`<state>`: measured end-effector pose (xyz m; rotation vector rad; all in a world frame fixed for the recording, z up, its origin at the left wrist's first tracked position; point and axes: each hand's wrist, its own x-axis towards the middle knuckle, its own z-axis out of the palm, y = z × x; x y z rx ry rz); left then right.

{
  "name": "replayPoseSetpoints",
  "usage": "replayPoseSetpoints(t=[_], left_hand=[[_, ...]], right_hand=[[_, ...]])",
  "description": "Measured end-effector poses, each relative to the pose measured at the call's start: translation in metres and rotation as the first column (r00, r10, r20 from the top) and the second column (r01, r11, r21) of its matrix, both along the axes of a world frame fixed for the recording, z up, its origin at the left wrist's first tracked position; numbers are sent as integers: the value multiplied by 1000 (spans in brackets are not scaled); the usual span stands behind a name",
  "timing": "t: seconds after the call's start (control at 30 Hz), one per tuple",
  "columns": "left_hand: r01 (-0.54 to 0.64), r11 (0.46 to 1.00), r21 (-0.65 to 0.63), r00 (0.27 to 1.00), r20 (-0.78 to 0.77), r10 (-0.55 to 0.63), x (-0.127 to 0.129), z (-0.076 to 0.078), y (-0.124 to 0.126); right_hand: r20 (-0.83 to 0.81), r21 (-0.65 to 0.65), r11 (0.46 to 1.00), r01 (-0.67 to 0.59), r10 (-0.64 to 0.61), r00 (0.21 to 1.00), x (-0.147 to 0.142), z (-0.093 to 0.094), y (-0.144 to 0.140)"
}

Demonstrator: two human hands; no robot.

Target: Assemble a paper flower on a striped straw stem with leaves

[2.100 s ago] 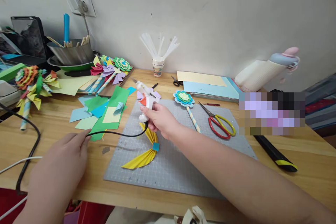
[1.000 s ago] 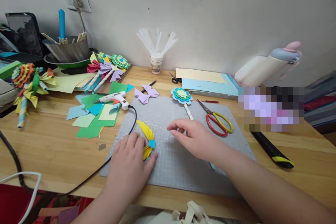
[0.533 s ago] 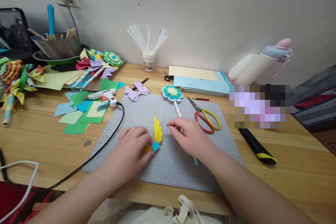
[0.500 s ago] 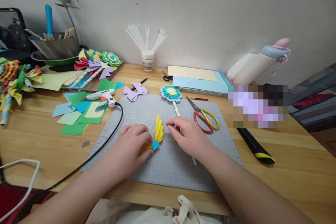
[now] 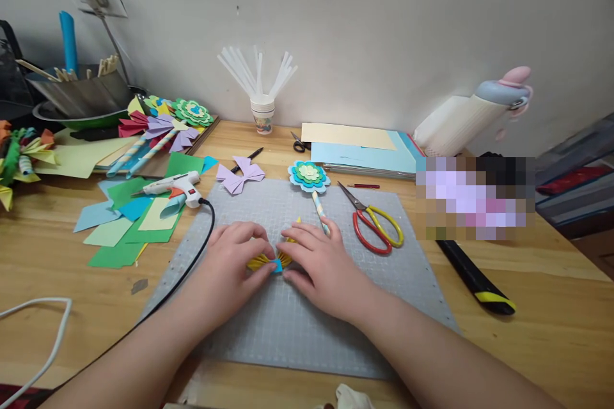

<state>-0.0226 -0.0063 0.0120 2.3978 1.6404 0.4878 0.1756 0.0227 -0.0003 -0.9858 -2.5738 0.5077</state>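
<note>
Between my hands lies a pleated yellow paper bow with a blue paper band (image 5: 277, 266) round its middle, over the grey cutting mat (image 5: 336, 339). My left hand (image 5: 237, 255) pinches its left wing, thumb close to the band. On its right wing rest the fingers of my right hand (image 5: 319, 265), with the thumb just beside the band; much of the yellow pleats is hidden. Behind my right hand is a layered paper flower (image 5: 309, 177) on a striped paper stem. Scissors (image 5: 371, 217) with red and yellow handles lie to its right. A lilac paper bow (image 5: 240, 174) sits at the mat's far left.
A white glue gun (image 5: 175, 188) rests on green and blue paper pieces (image 5: 108, 233), its black cord crossing the mat's left edge. A paper cup (image 5: 263, 116) of white sticks stands by the wall. Sheets of paper (image 5: 364, 156) lie at the back; finished paper flowers (image 5: 192, 112) are at left.
My right hand has moved left and down onto the yellow bow's right wing, which stood uncovered before. My left hand keeps hold of the left wing. The view has shifted slightly.
</note>
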Motion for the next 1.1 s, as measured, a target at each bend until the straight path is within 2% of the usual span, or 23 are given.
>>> replayPoseSetpoints(t=[0.27,0.57,0.67,0.8,0.87,0.9,0.97,1.03,1.1], left_hand=[[31,998,50,999,-43,-29,2,-7,-3],[28,998,53,999,-30,-27,5,-8,-2],[-18,998,62,999,52,15,4,-5,-2],[-172,982,74,948,284,145,-1,1,-1],[-255,967,6,862,454,224,-3,2,1],[-297,952,-78,773,565,288,-4,2,2],[-337,899,-281,531,731,428,-4,2,3],[-315,845,-433,325,787,525,0,2,3],[-265,812,-520,232,783,577,6,2,1]], right_hand=[[34,-45,999,-31,32,999,-2,-4,4],[26,-28,999,-28,29,999,-3,-4,4],[36,-15,1000,-6,7,999,-3,-3,5],[47,-12,1000,1,-1,999,-4,-2,5],[26,-16,1000,12,-12,1000,-4,-2,5],[6,-20,1000,20,-20,1000,-4,-2,5],[-44,-30,999,43,-45,998,-3,-1,5],[-103,-33,996,79,-82,991,-2,0,6],[-173,-9,992,129,-129,976,0,2,5]])
